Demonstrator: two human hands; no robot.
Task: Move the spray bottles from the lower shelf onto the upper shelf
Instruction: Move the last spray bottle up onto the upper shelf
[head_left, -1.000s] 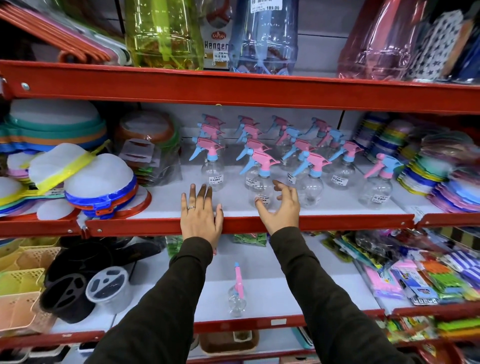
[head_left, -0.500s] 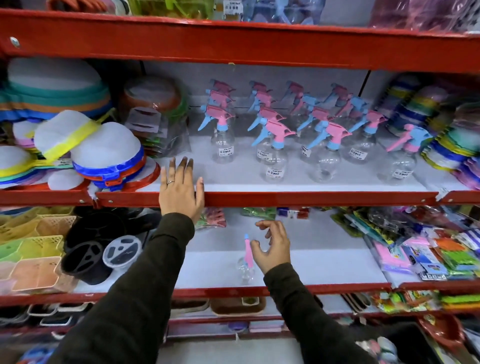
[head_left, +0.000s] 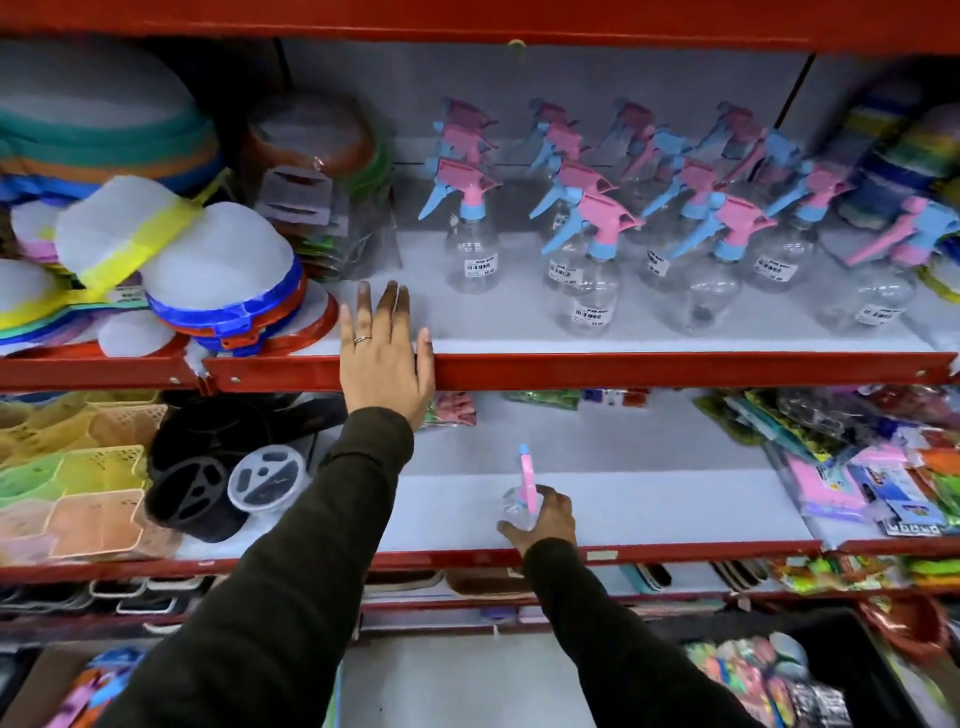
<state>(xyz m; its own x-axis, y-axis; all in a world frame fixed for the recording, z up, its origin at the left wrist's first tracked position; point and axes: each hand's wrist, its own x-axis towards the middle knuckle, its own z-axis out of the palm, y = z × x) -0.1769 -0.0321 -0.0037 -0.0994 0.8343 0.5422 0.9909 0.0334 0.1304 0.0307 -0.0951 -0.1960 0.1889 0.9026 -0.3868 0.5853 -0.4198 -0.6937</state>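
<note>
One clear spray bottle (head_left: 522, 496) with a pink trigger head stands on the lower shelf (head_left: 675, 504), near its front edge. My right hand (head_left: 545, 517) is wrapped around its body from the right. My left hand (head_left: 387, 353) lies flat on the red front lip of the upper shelf (head_left: 675, 369), fingers spread, holding nothing. Several clear spray bottles (head_left: 592, 270) with pink and blue heads stand in rows on the upper shelf, right of my left hand.
Stacked lidded plastic containers (head_left: 218, 280) fill the upper shelf's left side. Black and clear round holders (head_left: 218, 488) and pastel baskets (head_left: 67, 499) sit at the lower left. Packaged goods (head_left: 852, 467) crowd the lower right. A dark bin (head_left: 779, 670) is below.
My right hand left the upper shelf, dropped to the lower shelf and closed around the lone spray bottle. My left hand slid left along the upper shelf's edge. The view tilted downward.
</note>
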